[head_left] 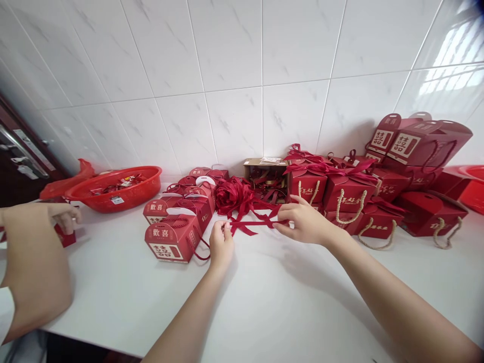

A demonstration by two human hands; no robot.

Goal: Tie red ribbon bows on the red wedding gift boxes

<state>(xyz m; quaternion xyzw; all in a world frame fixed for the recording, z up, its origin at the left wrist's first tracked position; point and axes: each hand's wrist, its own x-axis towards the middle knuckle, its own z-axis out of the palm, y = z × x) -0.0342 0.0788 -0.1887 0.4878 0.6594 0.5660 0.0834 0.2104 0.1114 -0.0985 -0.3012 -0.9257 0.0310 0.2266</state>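
My left hand [221,244] pinches one end of a red ribbon strip [254,222] just above the white table [264,302]. My right hand [304,221] pinches the other end, so the strip is stretched flat between them. Behind the strip lies a heap of red ribbons [236,194]. Just left of my left hand stands a row of red gift boxes with white handles [174,236]. Red gift boxes with rope handles [346,194] stand right behind my right hand.
Another person's arm and hand [36,252] reach in at the far left near a small red box [65,235]. A red plastic basin [117,187] sits back left, an open cardboard box of ribbons [264,174] against the tiled wall, larger red boxes [419,138] back right.
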